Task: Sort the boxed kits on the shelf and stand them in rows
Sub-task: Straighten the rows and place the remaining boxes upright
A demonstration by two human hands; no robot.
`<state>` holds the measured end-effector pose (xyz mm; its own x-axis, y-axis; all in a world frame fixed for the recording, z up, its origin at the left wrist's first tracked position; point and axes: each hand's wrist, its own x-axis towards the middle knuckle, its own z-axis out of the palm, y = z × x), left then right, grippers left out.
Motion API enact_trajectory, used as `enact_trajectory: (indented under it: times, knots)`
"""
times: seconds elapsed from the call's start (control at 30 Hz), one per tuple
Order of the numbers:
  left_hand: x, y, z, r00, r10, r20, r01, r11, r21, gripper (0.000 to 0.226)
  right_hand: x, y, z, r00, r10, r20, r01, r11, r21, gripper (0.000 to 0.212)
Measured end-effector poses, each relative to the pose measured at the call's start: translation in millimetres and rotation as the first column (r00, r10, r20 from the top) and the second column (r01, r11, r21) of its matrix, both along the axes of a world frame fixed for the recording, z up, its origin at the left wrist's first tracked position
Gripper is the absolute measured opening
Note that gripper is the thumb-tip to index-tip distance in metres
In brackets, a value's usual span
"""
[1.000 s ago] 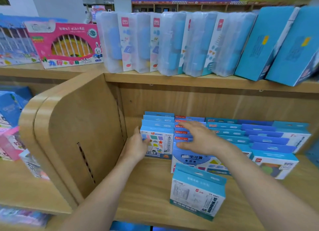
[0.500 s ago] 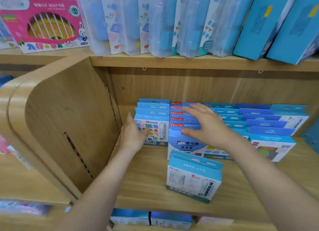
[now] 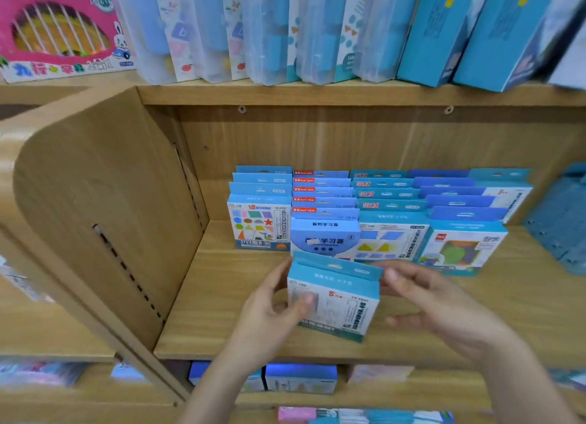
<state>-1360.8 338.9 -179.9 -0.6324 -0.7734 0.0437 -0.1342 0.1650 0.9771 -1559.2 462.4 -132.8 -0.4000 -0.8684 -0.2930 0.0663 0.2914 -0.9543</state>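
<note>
1. Both hands have come away from the back rows and are now meeting at the loose blue kit box (image 3: 341, 300), which is sitting alone in front of the rows, near the wooden shelf's (image 3: 222, 297) front edge.
2. The left hand (image 3: 272, 309) is gripping the box's left side, thumb pressing on its front face.
3. The right hand (image 3: 444, 306) is reaching for the upper right corner; whether it is clamping the box cannot be told.
4. Behind, the rows of kits (image 3: 393, 233) are standing upright.

light: bright, even | shadows: soft under upper shelf (image 3: 348, 95) | edges: blurred, wide-angle bowing
</note>
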Motion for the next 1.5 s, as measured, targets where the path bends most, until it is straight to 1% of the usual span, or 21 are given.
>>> enact_trajectory:
  times: [0.07, 0.17, 0.27, 0.33, 0.43, 0.5, 0.6, 0.73, 0.8, 0.9, 0.97, 1.0, 1.03, 1.1, 1.13, 1.17, 1.23, 1.33, 1.4, 1.43, 1.5]
  knots:
    - [-4.2, 1.9, -6.7, 0.999, 0.018, 0.035, -0.017, 0.999, -0.034, 0.046, 13.7, 1.2, -6.4, 0.998, -0.013, 0.068, 0.013, 1.0, 0.006, 0.042]
    - [-9.4, 4.9, -11.5, 0.994, 0.086, 0.064, -0.078, 0.989, -0.124, 0.042, 29.7, -1.4, -14.5, 0.999, -0.016, 0.045, 0.015, 1.0, 0.026, 0.032]
    - [-8.7, 11.9, -11.2, 0.989, 0.12, 0.089, -0.105, 0.982, -0.158, 0.037, 39.2, -1.6, -18.3, 0.988, -0.129, 0.081, 0.129, 0.992, 0.013, 0.01]
    - [-7.3, 16.0, -12.5, 0.986, 0.138, 0.095, -0.12, 0.977, -0.175, 0.037, 40.6, -0.4, -21.0, 0.964, -0.231, 0.134, 0.233, 0.972, 0.004, 0.005]
    - [-9.0, 25.4, -8.6, 0.989, 0.119, 0.084, -0.104, 0.98, -0.168, 0.037, 39.0, 2.5, -24.3, 0.912, -0.37, 0.176, 0.373, 0.928, 0.017, 0.009]
    - [-13.3, 31.3, -5.5, 0.995, 0.087, 0.054, -0.078, 0.984, -0.158, 0.034, 35.9, 7.2, -24.4, 0.884, -0.437, 0.167, 0.44, 0.898, 0.016, 0.012]
    - [-23.5, 36.9, -1.9, 1.0, 0.029, 0.01, -0.027, 0.989, -0.145, 0.039, 28.9, 20.2, -19.0, 0.857, -0.498, 0.135, 0.503, 0.864, -0.003, 0.015]
    - [-46.2, 49.6, 2.3, 0.998, -0.059, 0.019, 0.061, 0.981, -0.184, 0.047, 11.7, 43.7, -9.9, 0.821, -0.563, 0.094, 0.568, 0.823, -0.027, 0.016]
    - [-60.0, 58.8, 5.1, 0.995, -0.092, 0.032, 0.096, 0.976, -0.198, 0.049, -0.2, 54.6, -6.6, 0.82, -0.568, 0.072, 0.571, 0.82, -0.033, 0.017]
    - [-84.3, 71.5, 9.5, 0.996, -0.085, 0.033, 0.091, 0.965, -0.248, 0.052, -23.1, 67.9, -3.4, 0.818, -0.573, 0.048, 0.575, 0.815, -0.068, 0.019]
    - [-103.5, 81.0, 13.3, 0.997, -0.067, 0.025, 0.071, 0.963, -0.259, 0.05, -40.8, 76.0, -2.1, 0.832, -0.555, 0.01, 0.552, 0.825, -0.12, 0.018]
    - [-114.4, 85.6, 14.0, 0.998, -0.058, 0.012, 0.059, 0.965, -0.254, 0.048, -51.3, 80.2, -2.6, 0.846, -0.533, -0.027, 0.521, 0.836, -0.172, 0.019]
    - [-125.9, 90.2, 14.2, 0.999, -0.047, -0.001, 0.045, 0.967, -0.252, 0.046, -63.0, 84.8, -4.4, 0.86, -0.503, -0.085, 0.473, 0.849, -0.235, 0.024]
    - [-152.1, 101.1, 15.3, 1.0, -0.017, -0.001, 0.016, 0.966, -0.26, 0.047, -90.8, 96.6, -9.2, 0.871, -0.431, -0.234, 0.353, 0.882, -0.312, 0.048]
    - [-166.0, 107.0, 14.8, 1.0, 0.003, 0.004, -0.002, 0.962, -0.273, 0.048, -106.6, 103.4, -12.3, 0.869, -0.394, -0.298, 0.307, 0.903, -0.3, 0.057]
    - [-180.0, 113.1, 13.7, 1.0, 0.019, 0.002, -0.018, 0.957, -0.289, 0.048, -122.7, 110.4, -15.2, 0.873, -0.359, -0.33, 0.274, 0.921, -0.276, 0.061]
    - [-208.3, 126.4, 13.0, 1.0, 0.022, 0.003, -0.02, 0.953, -0.301, 0.047, -156.7, 124.2, -22.0, 0.894, -0.331, -0.303, 0.259, 0.932, -0.256, 0.056]
    - [-246.9, 143.3, 10.4, 0.999, 0.003, 0.032, 0.008, 0.944, -0.33, 0.045, -198.6, 140.3, -26.3, 0.891, -0.357, -0.28, 0.279, 0.918, -0.281, 0.048]
    - [-267.5, 147.2, 6.6, 0.994, 0.028, 0.107, 0.022, 0.894, -0.447, 0.049, -220.7, 147.9, -28.8, 0.879, -0.369, -0.3, 0.286, 0.914, -0.286, 0.046]
    - [-275.1, 145.5, 5.9, 0.986, 0.082, 0.144, 0.011, 0.836, -0.549, 0.054, -231.2, 150.7, -31.1, 0.868, -0.375, -0.327, 0.291, 0.916, -0.277, 0.044]
    - [-287.7, 134.9, 7.3, 0.968, 0.203, 0.149, -0.021, 0.654, -0.756, 0.06, -249.9, 153.9, -33.9, 0.839, -0.388, -0.38, 0.305, 0.916, -0.261, 0.043]
